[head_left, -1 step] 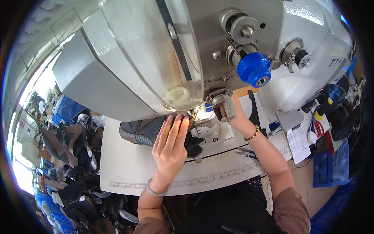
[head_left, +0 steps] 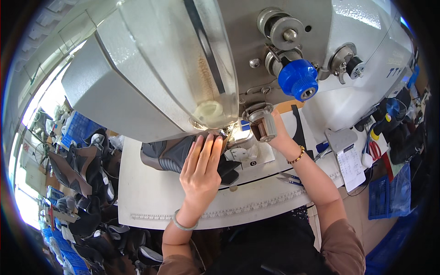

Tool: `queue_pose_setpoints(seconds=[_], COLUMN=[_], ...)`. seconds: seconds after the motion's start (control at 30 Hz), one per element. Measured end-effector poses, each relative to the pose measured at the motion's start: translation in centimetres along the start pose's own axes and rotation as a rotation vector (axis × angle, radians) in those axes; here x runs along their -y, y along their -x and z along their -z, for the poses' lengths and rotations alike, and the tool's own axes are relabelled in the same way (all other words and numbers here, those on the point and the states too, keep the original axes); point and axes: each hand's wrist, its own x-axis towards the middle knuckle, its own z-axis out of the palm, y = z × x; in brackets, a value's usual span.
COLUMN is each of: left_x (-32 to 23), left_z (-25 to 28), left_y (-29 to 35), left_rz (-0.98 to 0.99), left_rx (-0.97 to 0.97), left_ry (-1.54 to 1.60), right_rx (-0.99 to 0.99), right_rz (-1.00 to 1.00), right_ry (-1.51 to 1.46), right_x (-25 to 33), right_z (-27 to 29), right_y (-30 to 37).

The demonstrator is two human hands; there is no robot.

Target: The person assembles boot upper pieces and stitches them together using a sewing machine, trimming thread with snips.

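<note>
My left hand [head_left: 201, 167] lies flat on a dark grey and brown shoe upper [head_left: 167, 153], fingers stretched out and close to the lit needle area of a large sewing machine [head_left: 160, 59]. The upper rests on the white table; part of it passes under the machine head. My right hand [head_left: 280, 133] is beside the needle area, behind a metal thread-holding part [head_left: 260, 123] with brown thread. Its fingers are mostly hidden by that part, so whether they hold anything does not show.
On the white table [head_left: 151, 197], thread snips [head_left: 290, 179] lie near my right forearm. Farther right are a paper slip [head_left: 351, 169], red-handled scissors [head_left: 375, 150] and a blue basket [head_left: 379, 198]. Many shoe uppers [head_left: 75, 169] are piled at the left. A blue knob [head_left: 298, 80] juts from the machine.
</note>
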Motion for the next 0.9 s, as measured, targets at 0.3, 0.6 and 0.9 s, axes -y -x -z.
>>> queue_pose_setpoints(seconds=[0.3, 0.6, 0.9], left_x=[-1.8, -6.6, -6.8], left_z=[0.7, 0.0, -0.4], left_y=[-0.1, -0.9, -0.6], left_rz=[0.061, 0.209, 0.253], left_rx=[0.13, 0.155, 0.13], left_ry=[-0.114, -0.442, -0.408], right_rx=[-0.013, 0.318, 0.334], right_rz=[0.093, -0.415, -0.384], right_ry=[0.165, 0.428, 0.142], right_x=[1.9, 3.7, -2.7], right_z=[-0.2, 0.4, 1.0], right_y=[-0.2, -2.8, -1.4])
